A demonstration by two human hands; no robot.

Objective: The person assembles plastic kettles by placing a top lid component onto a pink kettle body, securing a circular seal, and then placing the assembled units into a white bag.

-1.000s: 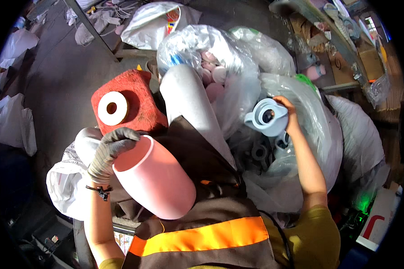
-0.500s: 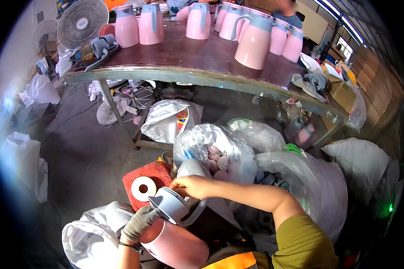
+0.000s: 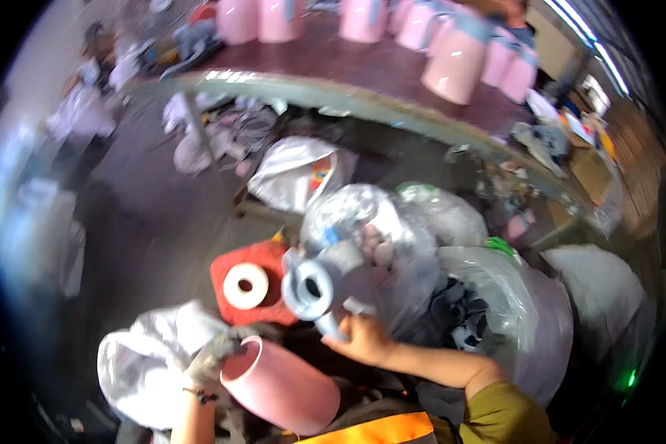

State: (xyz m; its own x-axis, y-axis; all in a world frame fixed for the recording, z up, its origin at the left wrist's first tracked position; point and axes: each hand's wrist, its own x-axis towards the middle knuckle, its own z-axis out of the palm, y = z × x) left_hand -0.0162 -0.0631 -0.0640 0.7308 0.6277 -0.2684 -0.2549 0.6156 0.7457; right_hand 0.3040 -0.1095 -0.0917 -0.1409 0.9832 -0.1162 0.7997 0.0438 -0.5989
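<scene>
My right hand (image 3: 364, 340) grips a grey-blue jug top (image 3: 294, 288) by its handle. That part has a spout and a round opening facing up, and hangs clear of the pink jug body. The pink jug body (image 3: 288, 388) lies tilted across my lap, its open end toward my left hand (image 3: 218, 354). In a grey glove, that hand is closed at the rim, its fingers partly hidden and blurred. Just beyond sits a red cushioned block (image 3: 225, 297) bearing a white ring (image 3: 235, 287).
A dark red table (image 3: 333, 55) with several pink jugs (image 3: 455, 70) stands ahead. Clear plastic bags (image 3: 407, 255) of parts lie before me and to the right (image 3: 529, 318). An open white sack (image 3: 137, 377) is at my left, another white sack (image 3: 292, 177) under the table.
The grey-blue top has left my gloved left hand and swung right and outward in my right hand, turning its opening up. My left hand now closes at the pink body's rim. The view has shifted.
</scene>
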